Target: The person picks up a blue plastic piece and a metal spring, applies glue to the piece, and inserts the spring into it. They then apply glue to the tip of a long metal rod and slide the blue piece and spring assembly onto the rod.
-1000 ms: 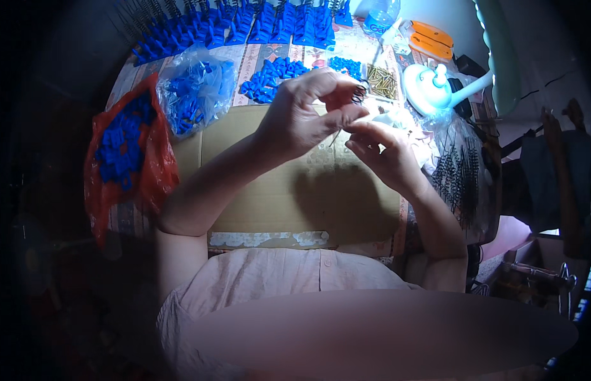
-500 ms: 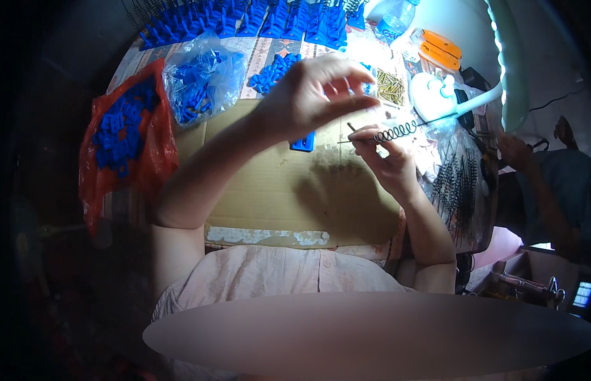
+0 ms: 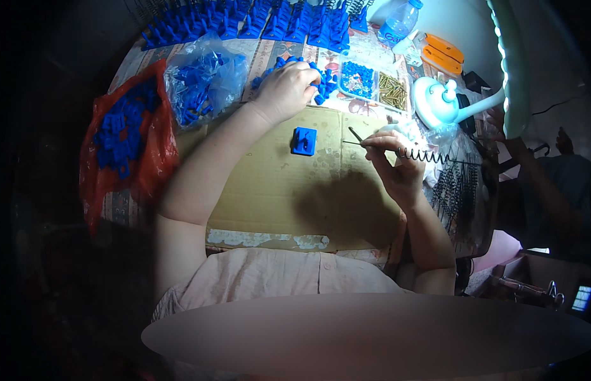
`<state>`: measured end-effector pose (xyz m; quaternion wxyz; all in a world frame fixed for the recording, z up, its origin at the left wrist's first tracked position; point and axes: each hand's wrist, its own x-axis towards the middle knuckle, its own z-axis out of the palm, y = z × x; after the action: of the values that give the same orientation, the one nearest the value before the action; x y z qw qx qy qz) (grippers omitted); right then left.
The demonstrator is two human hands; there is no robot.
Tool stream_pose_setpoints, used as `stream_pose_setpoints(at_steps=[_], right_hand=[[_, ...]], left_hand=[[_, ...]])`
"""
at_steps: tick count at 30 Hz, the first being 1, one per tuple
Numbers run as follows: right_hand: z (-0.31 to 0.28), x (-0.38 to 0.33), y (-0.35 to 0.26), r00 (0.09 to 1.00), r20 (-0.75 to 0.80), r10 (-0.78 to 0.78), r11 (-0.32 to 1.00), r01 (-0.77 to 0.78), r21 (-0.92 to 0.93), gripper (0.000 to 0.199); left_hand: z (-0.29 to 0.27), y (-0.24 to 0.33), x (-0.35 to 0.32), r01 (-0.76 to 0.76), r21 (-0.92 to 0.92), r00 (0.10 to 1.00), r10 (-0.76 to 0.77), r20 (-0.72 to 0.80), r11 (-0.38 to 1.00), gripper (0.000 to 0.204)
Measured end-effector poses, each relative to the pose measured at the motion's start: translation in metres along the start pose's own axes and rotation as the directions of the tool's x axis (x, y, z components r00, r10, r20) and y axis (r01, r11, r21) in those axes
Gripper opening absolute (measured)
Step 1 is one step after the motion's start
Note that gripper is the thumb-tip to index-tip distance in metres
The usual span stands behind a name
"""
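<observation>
My left hand (image 3: pixel 288 92) is over a pile of small blue plastic parts (image 3: pixel 325 89) at the far edge of the cardboard. Its fingers are curled down among them, and what they pinch, if anything, is hidden. A black coil spring with straight wire ends (image 3: pixel 429 155) is gripped between the fingers and thumb of my right hand (image 3: pixel 400 168), in the air above the cardboard's right side. The wire tips point left and the coil trails to the right. Between the hands, a square blue plastic base (image 3: pixel 304 141) with a raised middle lies on the cardboard.
Cardboard (image 3: pixel 270 190) covers the near table. Blue parts fill a red bag (image 3: pixel 162 152) and a clear bag (image 3: pixel 229 86). A clear box (image 3: pixel 375 100) holds blue bits and brass pins. Springs (image 3: pixel 457 190) lie right, by a lamp (image 3: pixel 438 101). Finished-looking blue assemblies (image 3: pixel 295 28) line the back.
My left hand has moved away from the spring, left and down to the blue parts pile. My right hand, still holding the spring, has shifted slightly right and down.
</observation>
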<state>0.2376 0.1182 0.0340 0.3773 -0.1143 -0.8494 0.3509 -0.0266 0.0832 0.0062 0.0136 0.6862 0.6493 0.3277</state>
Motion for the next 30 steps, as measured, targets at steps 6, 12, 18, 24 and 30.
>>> stream_pose_setpoints(at_steps=[6,12,18,24,30], right_hand=[[0.000,0.000,-0.002,1.000,-0.010,-0.006,0.998,0.006,0.055,0.020],[-0.001,0.001,-0.002,0.999,0.039,-0.025,1.000,0.025,-0.007,0.014],[-0.001,0.003,-0.001,0.991,0.033,-0.129,0.990,0.131,-0.061,0.013],[-0.002,0.005,0.000,0.990,0.042,-0.132,0.986,0.136,-0.098,0.016],[-0.003,-0.003,0.002,0.997,-0.073,0.017,0.989,-0.006,0.145,0.016]], left_hand=[[0.003,-0.002,0.004,-0.023,-0.028,1.000,0.023,-0.003,0.999,0.013],[0.010,0.020,0.032,-0.146,-0.043,0.989,0.145,-0.020,0.988,0.014],[0.042,0.024,0.085,-0.055,0.136,0.986,0.032,0.166,0.989,0.013],[0.068,0.017,0.106,-0.063,0.316,0.982,0.001,0.191,0.947,0.011],[0.065,0.017,0.108,-0.135,0.326,0.977,0.070,0.202,0.936,0.010]])
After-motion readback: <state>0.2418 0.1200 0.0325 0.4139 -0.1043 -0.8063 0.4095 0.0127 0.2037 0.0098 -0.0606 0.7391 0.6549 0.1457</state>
